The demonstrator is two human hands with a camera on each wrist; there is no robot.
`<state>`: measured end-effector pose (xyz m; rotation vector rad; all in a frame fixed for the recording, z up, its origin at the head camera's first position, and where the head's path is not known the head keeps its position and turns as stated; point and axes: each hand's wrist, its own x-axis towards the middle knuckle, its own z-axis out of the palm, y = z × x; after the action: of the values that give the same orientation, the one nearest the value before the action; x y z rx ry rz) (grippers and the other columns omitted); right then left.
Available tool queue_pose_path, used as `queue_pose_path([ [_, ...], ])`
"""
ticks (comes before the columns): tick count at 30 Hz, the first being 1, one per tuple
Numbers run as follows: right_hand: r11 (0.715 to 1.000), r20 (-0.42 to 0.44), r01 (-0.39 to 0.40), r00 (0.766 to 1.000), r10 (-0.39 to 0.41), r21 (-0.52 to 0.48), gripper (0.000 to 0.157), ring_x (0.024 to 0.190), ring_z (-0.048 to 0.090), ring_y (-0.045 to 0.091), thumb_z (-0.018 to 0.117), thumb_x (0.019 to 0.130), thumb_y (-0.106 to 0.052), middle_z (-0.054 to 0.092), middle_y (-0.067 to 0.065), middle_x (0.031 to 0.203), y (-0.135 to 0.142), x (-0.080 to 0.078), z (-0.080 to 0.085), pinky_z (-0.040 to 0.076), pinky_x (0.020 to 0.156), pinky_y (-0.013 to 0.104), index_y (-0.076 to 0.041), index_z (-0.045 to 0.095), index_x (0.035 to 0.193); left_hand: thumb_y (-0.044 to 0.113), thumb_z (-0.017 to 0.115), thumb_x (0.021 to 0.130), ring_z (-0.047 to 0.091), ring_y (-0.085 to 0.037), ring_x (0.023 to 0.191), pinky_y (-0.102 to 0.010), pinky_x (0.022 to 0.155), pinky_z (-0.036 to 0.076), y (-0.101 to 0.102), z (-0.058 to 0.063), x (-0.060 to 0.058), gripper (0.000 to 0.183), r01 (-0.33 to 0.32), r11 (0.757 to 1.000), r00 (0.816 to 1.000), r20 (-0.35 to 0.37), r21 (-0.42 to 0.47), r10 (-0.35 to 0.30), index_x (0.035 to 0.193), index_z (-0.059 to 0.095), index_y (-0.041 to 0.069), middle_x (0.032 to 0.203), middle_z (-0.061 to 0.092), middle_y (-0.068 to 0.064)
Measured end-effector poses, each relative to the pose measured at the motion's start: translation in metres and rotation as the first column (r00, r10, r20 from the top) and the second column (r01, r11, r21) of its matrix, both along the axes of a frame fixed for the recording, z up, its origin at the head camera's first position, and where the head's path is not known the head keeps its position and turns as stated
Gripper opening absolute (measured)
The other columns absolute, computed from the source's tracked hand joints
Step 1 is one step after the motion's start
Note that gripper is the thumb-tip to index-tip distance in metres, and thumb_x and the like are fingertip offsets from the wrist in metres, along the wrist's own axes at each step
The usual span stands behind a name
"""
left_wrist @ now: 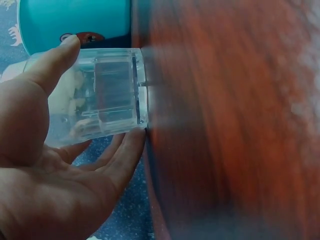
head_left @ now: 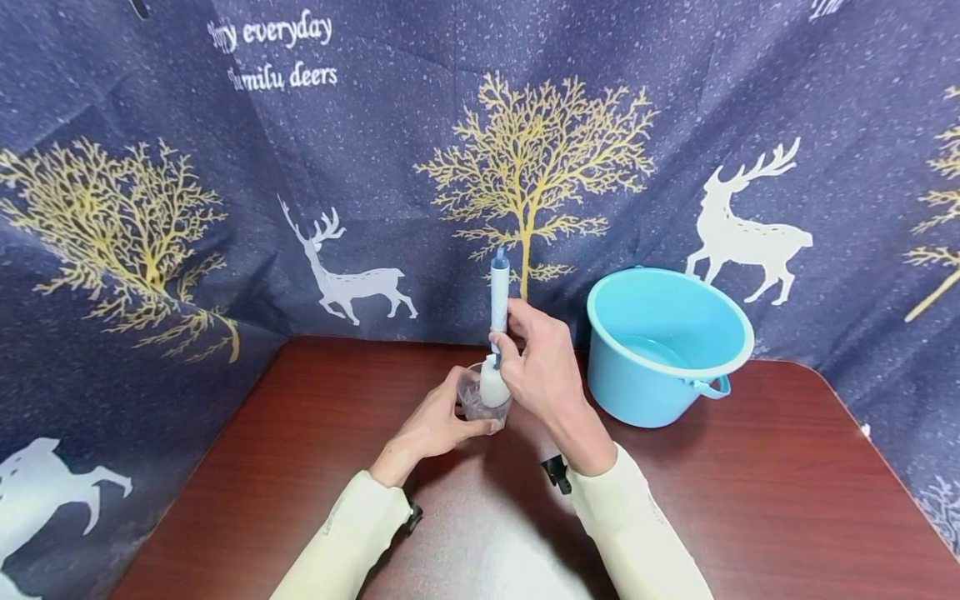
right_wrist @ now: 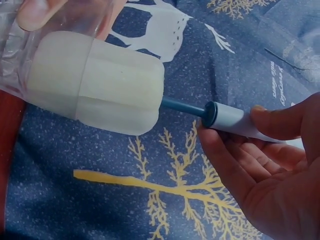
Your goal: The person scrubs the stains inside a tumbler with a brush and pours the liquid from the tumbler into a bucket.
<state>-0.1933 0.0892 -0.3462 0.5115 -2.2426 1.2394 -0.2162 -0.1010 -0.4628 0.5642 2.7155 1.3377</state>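
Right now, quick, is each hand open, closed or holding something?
Left hand: closed, holding a clear, round-rimmed cup.
Right hand: closed, holding a long, white-sponge brush by its slim, pale-blue handle.

From 8 o'clock the left hand (left_wrist: 65, 182) holds a clear, faceted tumbler (left_wrist: 116, 92), thumb along its 12 o'clock side, base toward 3 o'clock. A whitish form (left_wrist: 67, 97) shows indistinctly inside. Turquoise bucket (left_wrist: 75, 17) at 11, reddish-brown wooden tabletop (left_wrist: 230, 120) at 3, speckled blue cloth (left_wrist: 122, 205) at 7.
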Motion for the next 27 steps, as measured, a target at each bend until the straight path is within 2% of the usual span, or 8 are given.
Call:
queue_pose_path([
  [8, 0.999, 0.013, 0.035, 0.999, -0.035, 0.036, 0.020, 0.060, 0.058, 0.012, 0.073, 0.093, -0.001, 0.075, 0.001, 0.085, 0.0012, 0.0041, 0.0037, 0.046, 0.055, 0.033, -0.010, 0.072, 0.111, 0.040, 0.093, 0.082, 0.066, -0.018, 0.106, -0.041, 0.094, 0.052, 0.0003, 0.0004, -0.0003, 0.072, -0.012, 1.000, 1.000, 0.010, -0.014, 0.012, 0.137, 0.051, 0.020, 0.121, 0.068, -0.004],
  [15, 0.998, 0.021, 0.037, 0.999, -0.038, 0.044, 0.016, 0.058, 0.056, 0.012, 0.073, 0.093, -0.003, 0.072, -0.002, 0.080, 0.0009, 0.0060, 0.0037, 0.042, 0.052, 0.032, -0.012, 0.070, 0.106, 0.038, 0.095, 0.080, 0.068, -0.018, 0.103, -0.040, 0.087, 0.056, 0.0008, 0.0010, 0.0015, 0.071, -0.029, 0.999, 0.999, 0.019, 0.019, 0.028, 0.135, 0.053, 0.020, 0.121, 0.069, -0.005],
  [21, 0.999, 0.025, 0.034, 0.999, -0.035, 0.034, 0.014, 0.055, 0.055, 0.012, 0.074, 0.092, -0.004, 0.075, -0.002, 0.081, 0.0005, 0.0073, 0.0040, 0.040, 0.050, 0.032, -0.012, 0.068, 0.102, 0.032, 0.097, 0.077, 0.071, -0.021, 0.110, -0.042, 0.093, 0.057, 0.0003, -0.0003, 0.0007, 0.070, -0.036, 0.998, 0.999, 0.035, 0.047, 0.034, 0.133, 0.055, 0.021, 0.121, 0.070, -0.005],
  [27, 1.000, 0.026, 0.024, 0.999, -0.024, 0.020, 0.014, 0.059, 0.061, 0.010, 0.074, 0.092, -0.003, 0.076, -0.001, 0.083, -0.0002, 0.0066, 0.0034, 0.043, 0.052, 0.032, -0.011, 0.067, 0.101, 0.028, 0.097, 0.077, 0.072, -0.020, 0.106, -0.038, 0.086, 0.059, 0.0000, -0.0019, -0.0002, 0.070, -0.032, 0.995, 0.997, 0.067, 0.095, 0.025, 0.133, 0.056, 0.021, 0.120, 0.070, -0.005],
])
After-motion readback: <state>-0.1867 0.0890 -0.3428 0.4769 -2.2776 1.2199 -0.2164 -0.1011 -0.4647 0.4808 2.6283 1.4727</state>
